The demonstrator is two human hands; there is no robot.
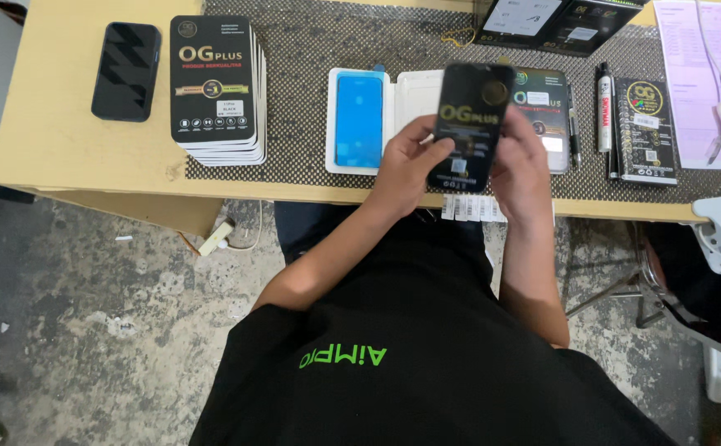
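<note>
A slim black package (469, 124) is gripped upright above the counter (71, 140) edge by the left hand (406, 165) and right hand (521, 161), apparently so its face can be read

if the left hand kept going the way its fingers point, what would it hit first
Probably the white open case lying on the mat, just beyond the left hand that grips the black box; depth is unclear.

I see a pale wooden table (54, 140) carrying a dotted mat (311, 49), a dark phone (126, 71), a stack of black boxes (216, 87), an open white case (377, 120), a marker (603, 107) and papers (695, 74).
</note>
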